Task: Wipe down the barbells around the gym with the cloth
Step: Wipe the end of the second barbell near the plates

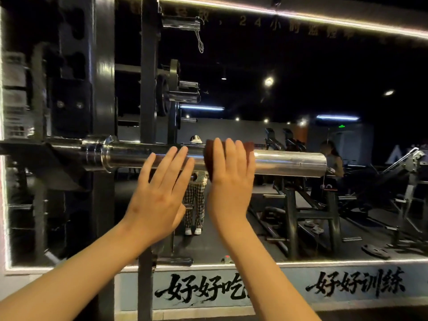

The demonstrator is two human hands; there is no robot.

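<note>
You stand close to a mirror (301, 66) wall, with the chrome barbell sleeve (289, 163) running left to right across the middle of your view. Its free end stops at the right, with open air beyond it; at the left its collar (106, 154) sits against the black rack upright (104, 89), so the room there is shut in by the rack frame. Below the sleeve there is clear space down to the lit lower edge of the mirror and the painted wall band (254, 288) under it.

Your right hand (229, 181) lies flat over the sleeve, fingers (231, 156) straight and close together, pressing the dark red-brown cloth (209, 158) onto the metal — the cloth shows at the left edge of the hand and above the fingertips, draped over the top of the bar. Whether the thumb hooks underneath cannot be told.

Your left hand (159, 193) is just beside it on the left, fingers spread and extended, resting against bare chrome and grasping nothing — the two hands nearly touch.
</note>
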